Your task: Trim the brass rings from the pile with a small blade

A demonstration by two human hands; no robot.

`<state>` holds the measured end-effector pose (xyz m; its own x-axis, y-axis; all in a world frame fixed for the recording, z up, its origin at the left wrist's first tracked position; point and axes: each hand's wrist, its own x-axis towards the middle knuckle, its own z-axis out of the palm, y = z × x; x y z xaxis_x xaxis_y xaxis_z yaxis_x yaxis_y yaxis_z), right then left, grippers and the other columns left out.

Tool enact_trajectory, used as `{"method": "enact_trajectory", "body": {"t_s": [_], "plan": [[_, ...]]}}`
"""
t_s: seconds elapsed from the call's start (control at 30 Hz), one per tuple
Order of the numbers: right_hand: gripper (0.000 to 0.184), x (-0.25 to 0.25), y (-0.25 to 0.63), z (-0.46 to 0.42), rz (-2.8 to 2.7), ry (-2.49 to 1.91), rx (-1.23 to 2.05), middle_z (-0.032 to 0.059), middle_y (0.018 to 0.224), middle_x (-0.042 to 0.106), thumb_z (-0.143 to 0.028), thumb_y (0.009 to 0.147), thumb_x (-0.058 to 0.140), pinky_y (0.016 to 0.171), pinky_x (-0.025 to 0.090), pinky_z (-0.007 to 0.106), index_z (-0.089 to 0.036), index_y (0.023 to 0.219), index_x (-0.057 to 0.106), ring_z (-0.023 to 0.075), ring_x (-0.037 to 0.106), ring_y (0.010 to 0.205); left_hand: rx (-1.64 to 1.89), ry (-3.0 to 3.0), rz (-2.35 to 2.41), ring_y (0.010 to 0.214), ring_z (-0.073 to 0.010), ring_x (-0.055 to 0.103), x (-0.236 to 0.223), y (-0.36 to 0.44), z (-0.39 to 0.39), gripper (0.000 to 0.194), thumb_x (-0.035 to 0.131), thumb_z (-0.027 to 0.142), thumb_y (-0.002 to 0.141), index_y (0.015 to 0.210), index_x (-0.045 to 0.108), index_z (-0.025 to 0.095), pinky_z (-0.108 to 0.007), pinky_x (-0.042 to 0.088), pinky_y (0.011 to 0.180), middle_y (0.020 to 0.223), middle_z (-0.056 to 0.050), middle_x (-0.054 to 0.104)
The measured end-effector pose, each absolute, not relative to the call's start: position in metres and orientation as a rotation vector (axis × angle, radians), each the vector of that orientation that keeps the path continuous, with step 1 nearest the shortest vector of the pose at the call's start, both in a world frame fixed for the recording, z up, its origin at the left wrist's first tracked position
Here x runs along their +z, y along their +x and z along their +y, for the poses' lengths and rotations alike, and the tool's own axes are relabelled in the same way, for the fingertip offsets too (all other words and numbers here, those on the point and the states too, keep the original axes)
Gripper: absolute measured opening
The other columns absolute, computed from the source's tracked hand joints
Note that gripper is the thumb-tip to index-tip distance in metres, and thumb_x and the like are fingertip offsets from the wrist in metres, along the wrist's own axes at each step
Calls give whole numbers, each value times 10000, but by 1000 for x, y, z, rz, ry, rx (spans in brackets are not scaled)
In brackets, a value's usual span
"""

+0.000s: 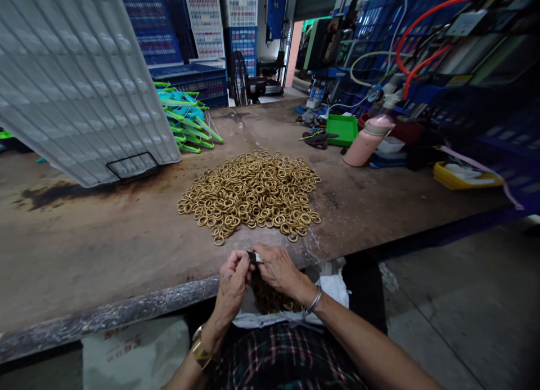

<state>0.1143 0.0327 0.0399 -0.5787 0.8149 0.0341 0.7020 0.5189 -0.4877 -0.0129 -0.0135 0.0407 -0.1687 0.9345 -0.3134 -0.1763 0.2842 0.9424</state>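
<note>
Above one open sack (337, 286), two hands (252, 272) pinch one small dark-and-white piece (255, 257).

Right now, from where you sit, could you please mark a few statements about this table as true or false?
1. The brass-coloured rings lie in a loose pile. True.
2. The green tray is beside the pink bottle. True.
3. The two hands are wide apart. False: left hand and right hand meet at a small dark item.
4. The silver bracelet is on the left wrist. False: the bracelet is on the right.
</note>
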Motion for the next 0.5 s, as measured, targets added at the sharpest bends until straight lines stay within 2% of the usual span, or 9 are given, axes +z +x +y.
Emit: {"method": "enact_trajectory", "body": {"t_s": [0.3,0.5], "plan": [[230,45,112,33,-2561,-1375,640,53,787,641,-97,780,409,582,274,261,-159,946,556,161,558,686,1174,886,1437,387,-53,331,43,-12,-13,395,525,568,729,655,476,183,-178,275,387,478,74,422],[240,40,113,38,-2631,-1361,623,59,761,643,-111,760,431,571,272,264,-151,961,557,168,560,662,1204,942,1451,427,-62,368,41,-14,-17,396,534,567,731,648,487,182,-183,296,406,519,54,452]]}}
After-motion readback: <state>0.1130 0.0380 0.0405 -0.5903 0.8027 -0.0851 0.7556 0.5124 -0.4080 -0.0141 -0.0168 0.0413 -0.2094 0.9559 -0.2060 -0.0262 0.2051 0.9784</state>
